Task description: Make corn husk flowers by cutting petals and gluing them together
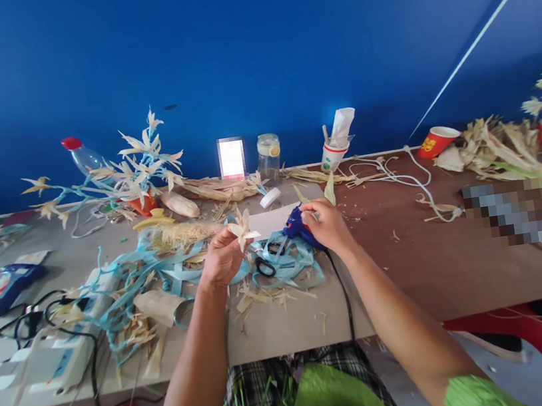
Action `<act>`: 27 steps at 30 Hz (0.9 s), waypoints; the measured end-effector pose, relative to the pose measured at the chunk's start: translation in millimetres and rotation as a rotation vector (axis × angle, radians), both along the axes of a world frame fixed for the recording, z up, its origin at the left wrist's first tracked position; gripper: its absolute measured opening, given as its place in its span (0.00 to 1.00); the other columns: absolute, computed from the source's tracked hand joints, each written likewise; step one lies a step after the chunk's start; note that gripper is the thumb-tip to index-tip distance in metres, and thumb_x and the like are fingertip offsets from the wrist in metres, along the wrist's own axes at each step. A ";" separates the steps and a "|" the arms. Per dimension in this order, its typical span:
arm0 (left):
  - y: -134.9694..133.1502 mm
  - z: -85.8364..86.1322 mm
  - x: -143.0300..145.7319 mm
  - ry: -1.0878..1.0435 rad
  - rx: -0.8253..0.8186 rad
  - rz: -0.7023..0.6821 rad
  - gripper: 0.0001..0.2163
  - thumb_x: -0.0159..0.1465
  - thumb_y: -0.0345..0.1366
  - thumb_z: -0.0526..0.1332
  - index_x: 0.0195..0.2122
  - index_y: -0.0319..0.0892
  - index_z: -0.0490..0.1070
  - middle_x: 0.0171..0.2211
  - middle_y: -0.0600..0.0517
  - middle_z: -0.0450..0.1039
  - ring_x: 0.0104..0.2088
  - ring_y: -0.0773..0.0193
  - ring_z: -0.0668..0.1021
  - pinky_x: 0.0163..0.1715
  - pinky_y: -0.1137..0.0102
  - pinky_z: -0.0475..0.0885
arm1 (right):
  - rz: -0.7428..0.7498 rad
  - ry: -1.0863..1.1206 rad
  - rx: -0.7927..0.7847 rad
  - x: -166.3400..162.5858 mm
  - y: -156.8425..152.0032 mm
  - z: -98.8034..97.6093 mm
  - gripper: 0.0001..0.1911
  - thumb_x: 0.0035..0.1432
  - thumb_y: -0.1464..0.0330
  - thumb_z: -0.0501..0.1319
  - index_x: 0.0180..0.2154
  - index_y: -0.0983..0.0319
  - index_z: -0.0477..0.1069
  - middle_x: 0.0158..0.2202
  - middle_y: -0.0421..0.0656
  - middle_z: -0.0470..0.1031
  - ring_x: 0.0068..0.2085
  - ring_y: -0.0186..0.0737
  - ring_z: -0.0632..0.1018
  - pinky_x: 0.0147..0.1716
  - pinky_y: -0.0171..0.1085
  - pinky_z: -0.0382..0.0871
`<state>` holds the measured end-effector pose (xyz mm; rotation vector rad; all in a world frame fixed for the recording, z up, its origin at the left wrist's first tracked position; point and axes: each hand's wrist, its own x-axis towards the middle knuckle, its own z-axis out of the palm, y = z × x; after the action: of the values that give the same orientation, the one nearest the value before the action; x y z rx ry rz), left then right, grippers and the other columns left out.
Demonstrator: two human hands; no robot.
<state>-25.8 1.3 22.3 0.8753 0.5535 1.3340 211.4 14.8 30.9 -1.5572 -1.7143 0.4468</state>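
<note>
The left hand (221, 260) has its thumb and fingers pinched together on a dry leaf flower (241, 229). The flower is pale cream, with thin, pointy petals that spread out like a star. It is held up over the middle of the table (289, 335), nearer the far edge than the right edge. Its tallest petal points up, toward the far edge, and another sticks out to the right.

The right hand (330, 225) has its fingers closed around a glue gun (295, 223). The gun is dark blue with a bit of red. Its long body leans, with the front going left and a little toward the near edge; I can't see the tip well. A black cord (342, 287) hangs from it down to the near edge.

Under the hands lie light blue strips (310, 268) and black scissor handles (265, 268). The flower and the gun are apart.
</note>
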 end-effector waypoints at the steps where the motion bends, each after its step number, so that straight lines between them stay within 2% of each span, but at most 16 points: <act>1: -0.3 0.2 0.5 0.003 -0.009 -0.003 0.10 0.42 0.33 0.73 0.24 0.40 0.75 0.24 0.54 0.75 0.27 0.69 0.75 0.34 0.71 0.68 | 0.046 0.135 -0.012 -3.9 -1.1 3.1 0.13 0.56 0.65 0.54 0.39 0.64 0.72 0.40 0.49 0.72 0.42 0.42 0.73 0.46 0.41 0.64; 4: -1.4 -0.4 1.9 0.025 -0.031 -0.010 0.10 0.43 0.32 0.73 0.25 0.40 0.75 0.25 0.53 0.75 0.27 0.69 0.75 0.34 0.70 0.68 | 0.229 0.510 -0.154 -20.8 -7.0 13.8 0.17 0.55 0.58 0.56 0.39 0.64 0.72 0.32 0.44 0.73 0.35 0.38 0.73 0.39 0.37 0.67; 6: -1.9 -1.1 2.9 0.040 -0.035 -0.021 0.09 0.43 0.32 0.73 0.26 0.40 0.75 0.26 0.53 0.76 0.28 0.68 0.75 0.34 0.70 0.68 | 0.337 0.670 -0.232 -34.9 -11.7 22.5 0.18 0.55 0.57 0.57 0.40 0.63 0.73 0.32 0.43 0.73 0.35 0.36 0.73 0.38 0.35 0.66; 9: -2.4 -1.8 4.1 0.046 -0.026 -0.046 0.09 0.44 0.33 0.72 0.27 0.40 0.76 0.27 0.52 0.76 0.28 0.67 0.75 0.35 0.69 0.68 | 0.457 0.750 -0.267 -55.4 -16.2 36.2 0.18 0.53 0.57 0.59 0.39 0.63 0.74 0.32 0.42 0.73 0.36 0.35 0.72 0.39 0.34 0.65; 11: -2.7 -1.8 4.8 0.041 -0.016 -0.069 0.09 0.45 0.34 0.72 0.27 0.41 0.76 0.27 0.52 0.77 0.29 0.67 0.76 0.36 0.68 0.68 | 0.482 0.753 -0.284 -66.6 -16.8 43.0 0.16 0.52 0.58 0.60 0.37 0.63 0.74 0.30 0.41 0.73 0.34 0.34 0.72 0.38 0.34 0.65; 17: -3.5 -0.2 6.8 0.023 -0.016 -0.075 0.10 0.45 0.34 0.72 0.29 0.40 0.76 0.30 0.51 0.77 0.31 0.67 0.76 0.38 0.69 0.68 | 0.429 0.869 -0.284 -84.6 -14.8 42.4 0.10 0.46 0.62 0.64 0.26 0.63 0.73 0.26 0.39 0.73 0.29 0.33 0.71 0.34 0.33 0.64; 21: -3.6 0.9 7.9 0.014 -0.030 -0.075 0.11 0.45 0.33 0.72 0.29 0.40 0.76 0.29 0.52 0.77 0.30 0.68 0.75 0.38 0.70 0.67 | 0.363 0.963 -0.268 -88.2 -16.3 36.8 0.08 0.44 0.64 0.65 0.25 0.63 0.73 0.22 0.37 0.72 0.26 0.31 0.70 0.30 0.32 0.63; 27: -2.7 -0.1 9.5 -0.013 -0.036 -0.060 0.10 0.45 0.32 0.72 0.28 0.40 0.75 0.29 0.52 0.76 0.30 0.69 0.75 0.38 0.71 0.67 | 0.322 1.101 -0.231 -93.0 -19.1 30.9 0.07 0.43 0.64 0.66 0.25 0.62 0.75 0.25 0.38 0.75 0.28 0.33 0.72 0.32 0.34 0.66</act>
<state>-16.3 -1.4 22.2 0.8469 0.5352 1.2712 118.4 -4.3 61.9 -0.8372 -1.0205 1.3927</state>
